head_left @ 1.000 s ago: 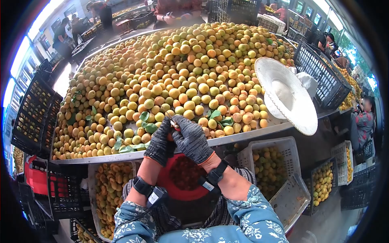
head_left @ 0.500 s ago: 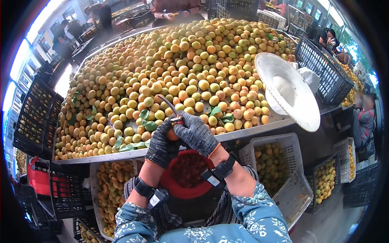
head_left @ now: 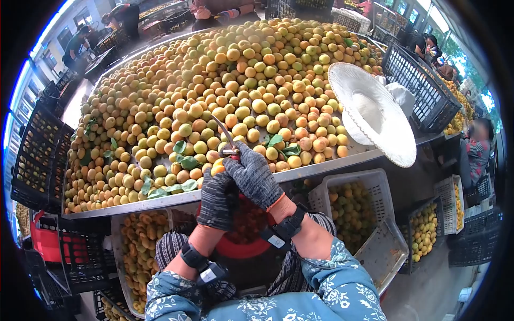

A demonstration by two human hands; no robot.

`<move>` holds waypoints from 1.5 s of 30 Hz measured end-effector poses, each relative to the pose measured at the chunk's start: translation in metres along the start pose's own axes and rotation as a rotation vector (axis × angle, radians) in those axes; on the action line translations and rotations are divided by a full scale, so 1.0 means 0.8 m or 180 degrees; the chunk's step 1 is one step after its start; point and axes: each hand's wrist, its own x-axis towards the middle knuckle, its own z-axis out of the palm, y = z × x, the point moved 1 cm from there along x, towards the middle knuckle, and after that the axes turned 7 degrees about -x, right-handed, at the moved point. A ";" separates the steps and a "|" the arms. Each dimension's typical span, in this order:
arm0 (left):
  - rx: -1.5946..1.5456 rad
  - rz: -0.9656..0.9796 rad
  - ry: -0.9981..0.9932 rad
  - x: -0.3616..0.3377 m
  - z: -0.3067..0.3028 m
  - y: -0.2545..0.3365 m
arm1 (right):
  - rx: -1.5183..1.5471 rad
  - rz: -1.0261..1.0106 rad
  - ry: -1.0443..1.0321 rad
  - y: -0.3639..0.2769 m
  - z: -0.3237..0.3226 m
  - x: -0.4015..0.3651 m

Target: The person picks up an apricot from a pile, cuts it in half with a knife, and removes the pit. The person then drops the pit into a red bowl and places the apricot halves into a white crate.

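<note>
My right hand (head_left: 252, 175), in a grey knitted glove, is closed around a curved knife (head_left: 229, 143) with a reddish handle, its thin blade pointing up and left over the fruit. Just below and left, my left hand (head_left: 217, 199) wears a matching glove; its fingers are curled in, and what they hold is hidden. A bright orange fruit (head_left: 218, 167) shows beside the gloves at the table edge; whether a hand touches it I cannot tell. Beneath both hands stands a red basin (head_left: 243, 250) with dark reddish contents.
Yellow-orange fruit (head_left: 176, 115) is heaped on the metal-edged table (head_left: 316, 170), with a white hat (head_left: 375, 115) on its right. Crates of fruit stand below, including a grey crate (head_left: 383, 198) and a black crate (head_left: 420, 88). Several people are around.
My left hand has moved slightly down and away from the knife, and its fingers have turned downward. My right hand still holds the knife. The whole view has shifted slightly.
</note>
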 end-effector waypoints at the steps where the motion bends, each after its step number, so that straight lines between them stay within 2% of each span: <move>1: 0.0318 -0.0242 -0.0422 0.007 -0.009 0.012 | 0.0002 -0.0149 0.0252 -0.001 -0.001 -0.001; 2: 0.0640 -0.0496 -0.0850 0.012 -0.013 0.017 | 0.0000 -0.0285 0.0510 0.000 -0.005 -0.003; 3: 0.0054 -0.0866 -0.0785 0.005 0.008 0.033 | 0.0148 -0.0563 0.0546 -0.005 -0.012 0.001; 4: -0.0063 -0.0829 -0.0246 0.001 0.023 0.036 | 0.0117 -0.0567 0.0548 -0.005 -0.014 0.001; 6: -0.0272 -0.1643 -0.0467 0.017 0.008 0.043 | 0.0093 -0.0340 0.0462 -0.005 -0.012 0.001; 7: -0.0282 -0.1643 -0.0484 0.029 -0.007 0.046 | -0.0154 -0.0532 0.0426 0.001 -0.005 0.002; 8: -0.0520 -0.1939 -0.0589 0.042 -0.026 0.043 | -0.0176 -0.0543 0.0426 0.003 0.001 0.001; 9: -0.0757 -0.2242 -0.0698 0.047 -0.029 0.038 | -0.0442 -0.0876 0.0501 0.002 0.006 -0.002; 10: -0.0768 -0.2250 -0.0725 0.050 -0.030 0.032 | -0.0710 -0.1209 0.0579 0.001 0.011 -0.005; 12: -0.0757 -0.1349 -0.0344 0.056 -0.029 0.022 | -0.0743 -0.1240 0.0593 0.001 0.015 -0.006; 13: -0.0878 -0.1397 -0.0659 0.063 -0.040 0.022 | -0.0608 -0.1069 0.0405 0.002 0.014 -0.005; 14: -0.0892 -0.1412 -0.0684 0.063 -0.046 0.019 | -0.0472 -0.0893 0.0216 0.003 0.014 -0.003; 16: -0.0866 -0.1256 -0.0530 0.054 -0.040 0.023 | -0.0471 -0.0818 0.0138 -0.001 0.011 0.000; 17: -0.0723 -0.0994 -0.0469 0.051 -0.038 0.022 | -0.0441 -0.0572 -0.0072 -0.003 0.009 0.000; 18: -0.0727 -0.1012 -0.0481 0.052 -0.040 0.018 | -0.0406 -0.0325 -0.0277 -0.007 0.007 0.000; 22: -0.0554 -0.0617 -0.0400 0.048 -0.044 0.003 | -0.0245 -0.0442 0.0163 -0.001 0.014 0.000; 25: -0.0631 -0.0192 -0.0128 0.036 -0.026 -0.004 | -0.0309 -0.0297 0.0101 0.001 0.012 -0.001; 30: -0.0223 0.0109 -0.0331 0.043 -0.058 -0.024 | -0.0560 -0.0193 0.0250 -0.006 0.009 -0.009; 32: 0.3480 0.2514 -0.0679 0.044 -0.068 -0.026 | -0.0395 -0.0217 0.0325 -0.009 0.006 -0.012; 36: 0.3604 0.2456 -0.0625 0.054 -0.083 -0.034 | -0.0530 -0.0012 0.0327 -0.011 0.005 -0.012; 38: 0.3592 0.2878 -0.0538 0.055 -0.082 -0.040 | -0.0576 0.0038 0.0440 -0.008 0.009 -0.012; 39: 0.3592 0.2873 -0.0545 0.051 -0.076 -0.037 | -0.0577 0.0045 0.0444 -0.008 0.011 -0.013; 42: 0.3909 0.2566 -0.0805 0.025 -0.040 -0.011 | -0.0776 0.0234 0.0499 -0.008 0.015 -0.013; 44: 0.4668 0.2875 -0.0881 0.010 -0.019 0.000 | -0.0863 0.0479 0.0247 -0.016 0.009 -0.011; 45: 0.4663 0.2873 -0.0892 0.012 -0.020 -0.001 | -0.0816 0.0621 0.0125 -0.021 0.005 -0.009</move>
